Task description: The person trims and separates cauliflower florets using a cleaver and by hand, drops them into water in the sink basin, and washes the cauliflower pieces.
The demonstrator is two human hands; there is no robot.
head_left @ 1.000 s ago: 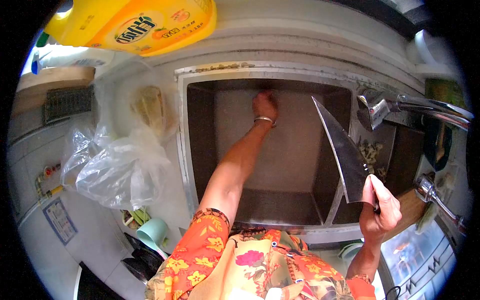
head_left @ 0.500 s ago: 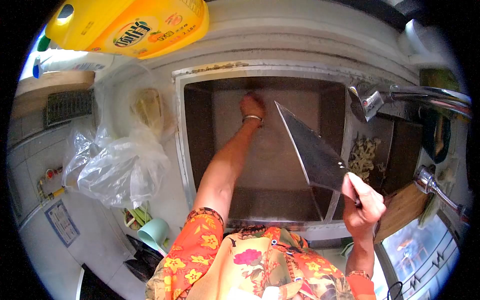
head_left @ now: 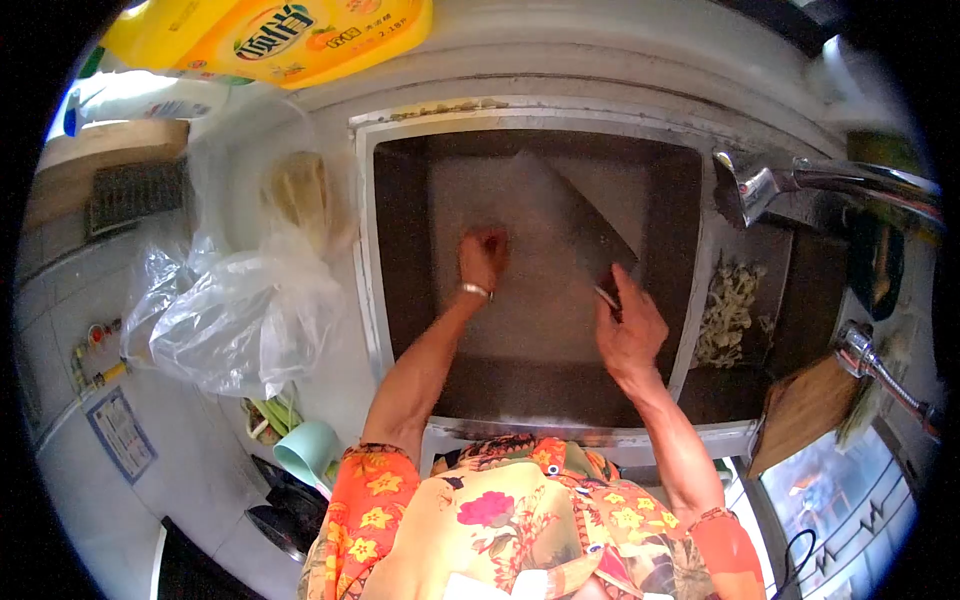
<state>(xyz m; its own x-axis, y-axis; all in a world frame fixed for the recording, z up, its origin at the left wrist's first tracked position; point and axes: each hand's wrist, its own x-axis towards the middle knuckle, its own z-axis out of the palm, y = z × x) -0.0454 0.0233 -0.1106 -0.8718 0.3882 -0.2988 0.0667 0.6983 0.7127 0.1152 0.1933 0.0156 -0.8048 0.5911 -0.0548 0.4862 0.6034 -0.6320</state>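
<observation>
My right hand (head_left: 632, 325) is closed around the handle of a broad, dark-bladed kitchen knife (head_left: 592, 215). Its blade is over the sink, and the tip points up and to the left, blurring into the basin's grey floor. Lower left of the blade, my left hand (head_left: 480, 262) is curled inside the sink (head_left: 367, 260), a bracelet on its wrist. A dark reddish patch shows at its fingers; what they hold, if anything, I cannot make out. The hand and the blade appear apart.
A chrome faucet (head_left: 770, 190) reaches in from the right. Pale sliced food (head_left: 732, 315) lies in the side basin, with a wooden board (head_left: 805, 415) near it. Left of the sink are plastic bags (head_left: 240, 325) and a mint cup (head_left: 308, 452). A yellow detergent bottle (head_left: 370, 50) stands behind.
My right hand has brought the knife forward and left, from the sink's right front edge to over the basin. My left hand has drawn back toward me and slightly left.
</observation>
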